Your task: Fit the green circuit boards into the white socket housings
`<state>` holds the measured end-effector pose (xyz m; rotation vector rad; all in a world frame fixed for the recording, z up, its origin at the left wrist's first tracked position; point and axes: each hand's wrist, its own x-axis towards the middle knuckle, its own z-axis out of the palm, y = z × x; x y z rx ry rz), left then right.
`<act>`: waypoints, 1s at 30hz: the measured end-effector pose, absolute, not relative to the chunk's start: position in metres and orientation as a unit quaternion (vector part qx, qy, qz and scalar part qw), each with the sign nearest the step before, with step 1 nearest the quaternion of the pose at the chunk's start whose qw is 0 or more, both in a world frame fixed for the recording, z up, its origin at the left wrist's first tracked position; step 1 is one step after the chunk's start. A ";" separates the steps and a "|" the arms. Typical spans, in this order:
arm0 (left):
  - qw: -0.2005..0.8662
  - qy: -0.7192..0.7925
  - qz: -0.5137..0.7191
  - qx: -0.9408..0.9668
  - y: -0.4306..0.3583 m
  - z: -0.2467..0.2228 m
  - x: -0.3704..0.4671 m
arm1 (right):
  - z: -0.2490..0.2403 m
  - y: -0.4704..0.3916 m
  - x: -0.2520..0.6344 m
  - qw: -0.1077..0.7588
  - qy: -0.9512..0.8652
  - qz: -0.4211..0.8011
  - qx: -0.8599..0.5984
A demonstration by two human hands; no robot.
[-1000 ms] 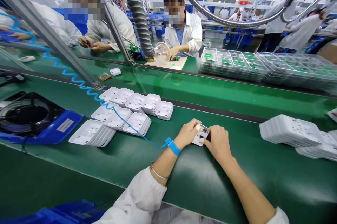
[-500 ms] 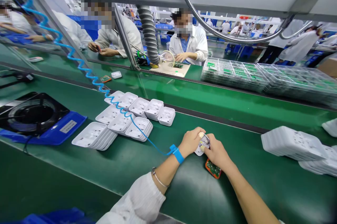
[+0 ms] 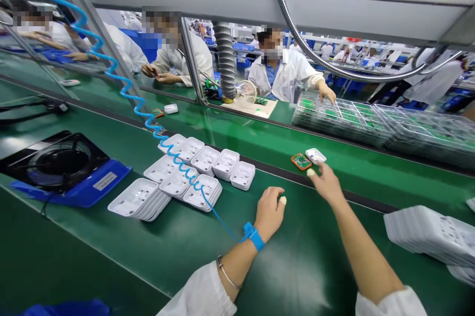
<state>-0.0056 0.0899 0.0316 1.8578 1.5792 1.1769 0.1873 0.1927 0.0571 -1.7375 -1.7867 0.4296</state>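
Note:
My right hand (image 3: 327, 185) reaches over the dark strip to the far belt, thumb and fingers apart. Just beyond its fingertips a small white plastic cover (image 3: 315, 156) lies on the belt. Beside that cover, to the left, is an orange-rimmed case with a green circuit board (image 3: 301, 161). My left hand (image 3: 270, 211) hovers over or rests on the green bench, fingers loosely bent and apart, nothing between them. A blue wrist strap (image 3: 254, 237) with a coiled cord is on my left wrist. Finger covers show on both hands.
Stacked white covers (image 3: 202, 190) stand left of my left hand; more stacks (image 3: 426, 237) stand at the right. A black fan (image 3: 61, 160) lies far left. The coiled blue cord (image 3: 139, 103) hangs across. Opposite, a co-worker's hand (image 3: 326, 92) touches clear trays (image 3: 345, 113).
The white cover and the orange-rimmed board went from the bench to the far belt. My right hand moved forward and let go; my left hand stayed back, now unfilled. The co-worker reached to the trays.

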 end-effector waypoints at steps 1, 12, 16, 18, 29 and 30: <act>0.177 0.571 0.416 0.686 0.089 0.037 -0.009 | 0.044 0.178 0.181 0.294 -0.706 0.158 -0.624; -0.084 0.763 0.231 0.598 0.110 0.059 -0.064 | 0.002 0.085 0.157 0.251 -0.797 0.084 -0.543; -0.111 0.764 0.222 0.596 0.117 0.053 -0.064 | 0.004 0.085 0.155 0.244 -0.800 0.084 -0.541; -0.123 0.754 0.237 0.600 0.114 0.056 -0.060 | 0.004 0.084 0.155 0.249 -0.801 0.086 -0.537; -0.048 0.635 0.228 0.736 0.085 0.041 -0.011 | 0.003 0.085 0.157 0.268 -0.805 0.079 -0.523; -0.044 0.642 0.231 0.730 0.086 0.039 -0.012 | 0.003 0.085 0.157 0.267 -0.806 0.078 -0.523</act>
